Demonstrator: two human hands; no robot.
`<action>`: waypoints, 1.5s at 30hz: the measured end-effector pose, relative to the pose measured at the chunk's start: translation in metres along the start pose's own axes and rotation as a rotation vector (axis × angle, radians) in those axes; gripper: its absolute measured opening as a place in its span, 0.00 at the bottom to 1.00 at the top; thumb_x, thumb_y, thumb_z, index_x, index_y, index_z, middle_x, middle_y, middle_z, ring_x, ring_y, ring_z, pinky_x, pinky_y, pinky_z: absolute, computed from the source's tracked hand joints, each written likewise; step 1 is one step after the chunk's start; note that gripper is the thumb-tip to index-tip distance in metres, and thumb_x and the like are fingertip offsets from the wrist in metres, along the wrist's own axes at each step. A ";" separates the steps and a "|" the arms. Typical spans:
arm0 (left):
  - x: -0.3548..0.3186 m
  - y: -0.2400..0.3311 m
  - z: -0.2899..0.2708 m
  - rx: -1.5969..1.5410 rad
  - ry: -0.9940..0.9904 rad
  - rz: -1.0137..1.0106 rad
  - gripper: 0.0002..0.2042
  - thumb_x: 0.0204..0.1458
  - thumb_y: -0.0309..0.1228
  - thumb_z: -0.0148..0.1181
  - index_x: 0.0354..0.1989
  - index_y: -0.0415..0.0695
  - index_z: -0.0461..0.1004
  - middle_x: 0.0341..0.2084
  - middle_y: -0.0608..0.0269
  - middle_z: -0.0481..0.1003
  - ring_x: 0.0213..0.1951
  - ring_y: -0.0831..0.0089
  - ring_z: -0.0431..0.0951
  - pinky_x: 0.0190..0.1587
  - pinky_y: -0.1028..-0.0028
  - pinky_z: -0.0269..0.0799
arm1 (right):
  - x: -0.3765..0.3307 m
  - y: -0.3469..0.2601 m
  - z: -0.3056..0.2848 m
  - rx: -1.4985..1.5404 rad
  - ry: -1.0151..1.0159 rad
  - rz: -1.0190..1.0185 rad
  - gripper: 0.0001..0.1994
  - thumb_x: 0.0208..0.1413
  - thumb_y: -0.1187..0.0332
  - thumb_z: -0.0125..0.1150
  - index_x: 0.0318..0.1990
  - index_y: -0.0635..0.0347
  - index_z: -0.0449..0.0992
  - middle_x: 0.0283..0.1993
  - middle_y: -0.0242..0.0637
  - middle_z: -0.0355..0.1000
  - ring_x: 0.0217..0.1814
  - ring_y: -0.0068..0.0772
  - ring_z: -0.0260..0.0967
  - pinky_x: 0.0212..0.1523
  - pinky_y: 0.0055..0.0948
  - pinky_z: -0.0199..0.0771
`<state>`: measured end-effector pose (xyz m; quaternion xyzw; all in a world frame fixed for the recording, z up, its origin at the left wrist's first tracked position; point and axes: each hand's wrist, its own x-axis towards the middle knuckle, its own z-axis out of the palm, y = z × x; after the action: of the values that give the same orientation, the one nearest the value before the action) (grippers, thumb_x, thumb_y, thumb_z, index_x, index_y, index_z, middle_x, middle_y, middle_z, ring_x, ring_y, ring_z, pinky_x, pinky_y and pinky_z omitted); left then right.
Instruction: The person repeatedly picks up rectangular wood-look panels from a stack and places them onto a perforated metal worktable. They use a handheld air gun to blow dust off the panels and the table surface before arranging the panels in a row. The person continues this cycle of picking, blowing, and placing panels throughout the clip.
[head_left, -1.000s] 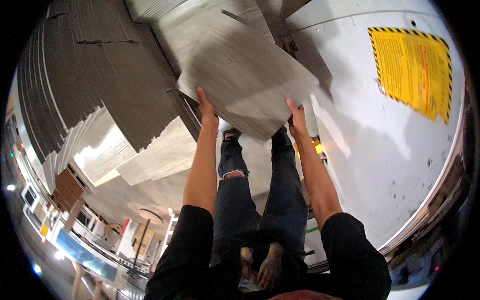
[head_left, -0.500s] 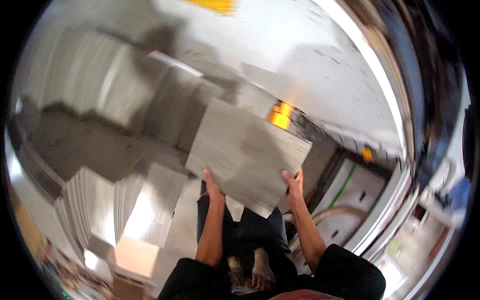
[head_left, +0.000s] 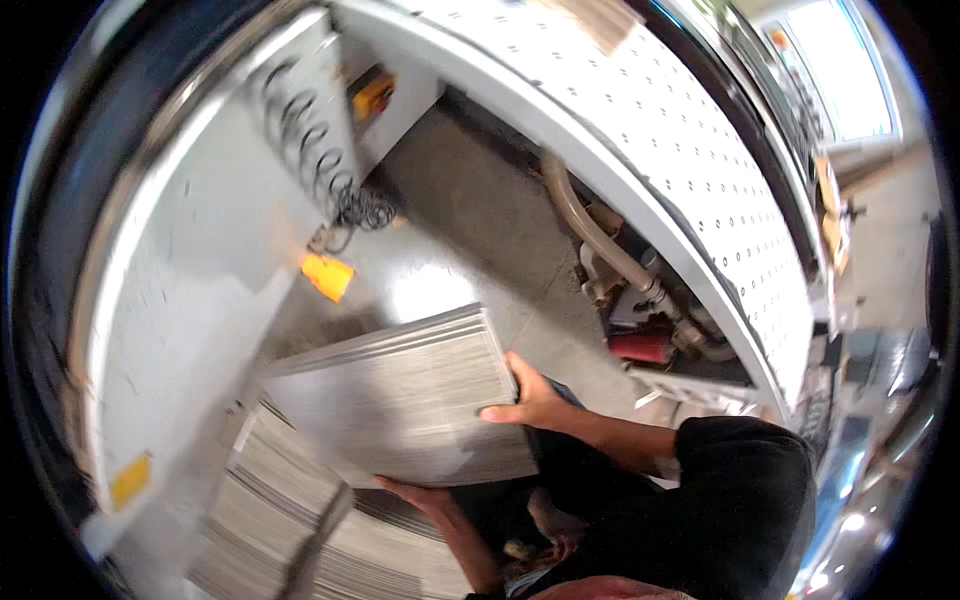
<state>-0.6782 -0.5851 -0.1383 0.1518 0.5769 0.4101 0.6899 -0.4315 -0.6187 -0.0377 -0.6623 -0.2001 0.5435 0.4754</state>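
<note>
I've got a thick stack of grey sheets (head_left: 405,395) in both hands, carried flat at waist height above the concrete floor (head_left: 470,235). My right hand (head_left: 530,400) clamps the near right edge, fingers (head_left: 497,413) curled over the top face — that steadies the pile against sliding. My left hand (head_left: 420,493) sits under the lower edge, palm up, taking the weight; its fingers are mostly hidden beneath, so I judge them pressed to the underside. Lower left, more piled sheets (head_left: 290,530) lie just beneath. A white perforated machine panel (head_left: 700,190) arcs past on my right — hoses (head_left: 600,240) beneath it.
</note>
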 end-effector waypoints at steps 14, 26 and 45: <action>-0.130 0.036 0.281 0.427 -0.748 -0.222 0.34 0.65 0.58 0.42 0.66 0.39 0.61 0.58 0.51 0.66 0.59 0.58 0.67 0.60 0.58 0.64 | -0.216 0.002 -0.187 0.927 0.806 -0.229 0.41 0.52 0.51 0.66 0.68 0.66 0.57 0.63 0.49 0.64 0.66 0.44 0.61 0.64 0.43 0.64; -0.146 0.019 0.384 0.533 -0.615 -0.259 0.36 0.58 0.49 0.61 0.68 0.38 0.58 0.61 0.54 0.67 0.61 0.62 0.69 0.63 0.65 0.67 | -0.201 -0.017 -0.237 0.958 0.838 -0.191 0.46 0.56 0.42 0.64 0.71 0.67 0.52 0.67 0.52 0.60 0.69 0.43 0.58 0.63 0.38 0.64; -0.146 -0.003 0.471 1.132 -0.871 -0.081 0.50 0.53 0.71 0.48 0.70 0.38 0.53 0.53 0.41 0.71 0.42 0.55 0.82 0.35 0.64 0.85 | -0.194 -0.016 -0.260 1.352 0.616 -0.252 0.28 0.67 0.48 0.49 0.60 0.66 0.66 0.57 0.50 0.71 0.61 0.46 0.69 0.62 0.44 0.70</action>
<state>-0.2432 -0.5708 0.0938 0.6149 0.3784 -0.0759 0.6877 -0.2544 -0.8700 0.0676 -0.3206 0.2450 0.2796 0.8712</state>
